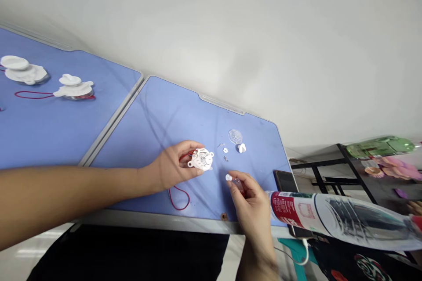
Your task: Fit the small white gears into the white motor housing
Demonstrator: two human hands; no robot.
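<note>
My left hand [168,166] is closed around the edge of a round white plastic mechanism [202,160], its open inner side facing up. Red cord shows beside the palm, and a red cord loop [180,197] lies on the table below that hand. Between the thumb and forefinger of my right hand [251,197] is a small white round plastic part [228,177]. Something clear shows behind those fingers, too hidden to name. Just beyond the hands lie a clear round cover [235,136], a white knob [241,148], a small white disc [225,150] and some screws [226,159].
Two white knobbed units, one nearer [74,87] and one farther left [24,70], rest on the adjoining blue table [39,131]. At right are a large water bottle [296,210], a phone [286,181] and a black rack [359,175] with a green bottle [380,146].
</note>
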